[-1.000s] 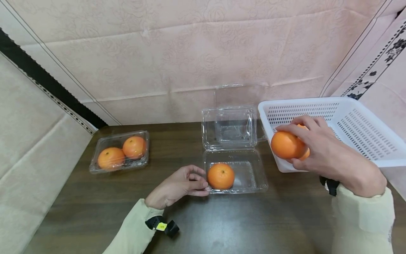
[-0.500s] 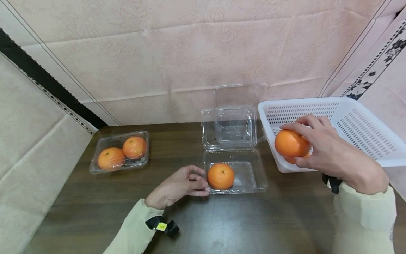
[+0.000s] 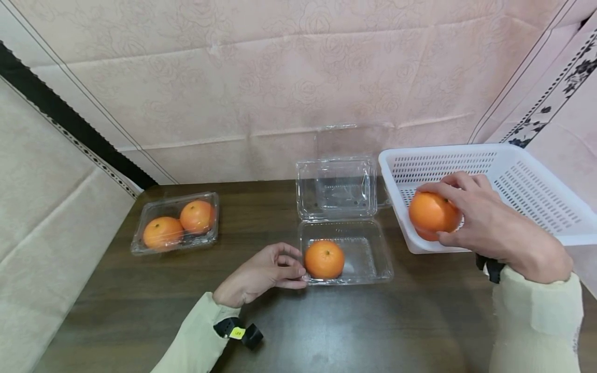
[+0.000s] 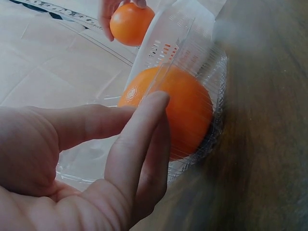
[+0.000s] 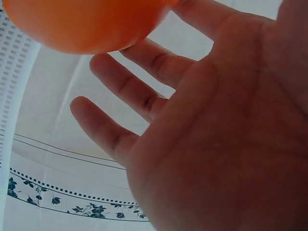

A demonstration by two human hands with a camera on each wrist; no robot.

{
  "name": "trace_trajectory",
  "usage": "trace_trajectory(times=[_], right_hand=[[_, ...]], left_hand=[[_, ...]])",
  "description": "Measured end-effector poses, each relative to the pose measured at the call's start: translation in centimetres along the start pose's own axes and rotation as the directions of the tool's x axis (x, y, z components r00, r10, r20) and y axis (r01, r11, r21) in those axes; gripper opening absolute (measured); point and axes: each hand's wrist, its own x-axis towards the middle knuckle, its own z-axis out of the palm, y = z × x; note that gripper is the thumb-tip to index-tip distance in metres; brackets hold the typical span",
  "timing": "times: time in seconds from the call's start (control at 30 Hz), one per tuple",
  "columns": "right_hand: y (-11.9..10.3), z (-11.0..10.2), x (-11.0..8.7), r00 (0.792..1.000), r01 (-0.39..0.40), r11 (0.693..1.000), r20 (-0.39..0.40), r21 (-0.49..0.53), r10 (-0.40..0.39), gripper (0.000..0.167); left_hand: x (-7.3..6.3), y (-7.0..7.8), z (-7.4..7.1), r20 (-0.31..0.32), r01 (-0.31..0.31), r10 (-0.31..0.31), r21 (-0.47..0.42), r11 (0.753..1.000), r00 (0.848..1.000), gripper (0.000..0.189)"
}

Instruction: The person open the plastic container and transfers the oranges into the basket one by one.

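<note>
Gripping an orange [image 3: 434, 210], the right hand [image 3: 494, 220] hovers by the basket [image 3: 541, 199] at right. Lower centre, the left hand [image 3: 263, 272] pinches the box [image 3: 366, 259].

Bright head view, tabletop [image 3: 322, 336] glare; dim wrist views

a dark brown wood-grain table [image 3: 396, 321] — light pooling in a soft sheen [image 3: 322, 357] on its near part — meets a pale pink cloth [image 3: 233, 93], creased across and patterned with faint roses. a black band [image 3: 70, 111] with a jagged edge slants down at left, beside greyish-white cloth [image 3: 56, 207]; at right runs a floral border [image 3: 555, 101] (dark blossoms on white).
</note>
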Motion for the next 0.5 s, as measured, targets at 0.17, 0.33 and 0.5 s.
trace_trajectory(times=[0.17, 0.33, 0.5], right_hand=[[0.15, 0.15, -0.02, 1.0, -0.007, 1.0, 0.002, 0.008, 0.007, 0.079], [0.39, 0.42, -0.13, 0.999, 0.017, 1.0, -0.032, -0.005, -0.017, 0.077], [0.65, 0.54, -0.07, 1.0, 0.005, 1.0, -0.021, 0.0, -0.005, 0.074]], left_hand=[[0.01, 0.01, 0.0, 0.003, -0.001, 0.001, 0.001, 1.0, 1.0, 0.041], [-0.02, 0.07, -0.03, 0.001, 0.008, -0.008, 0.002, 1.0, 1.0, 0.041], [-0.12, 0.1, -0.05, 0.006, 0.012, -0.012, 0.002, 1.0, 1.0, 0.042]])
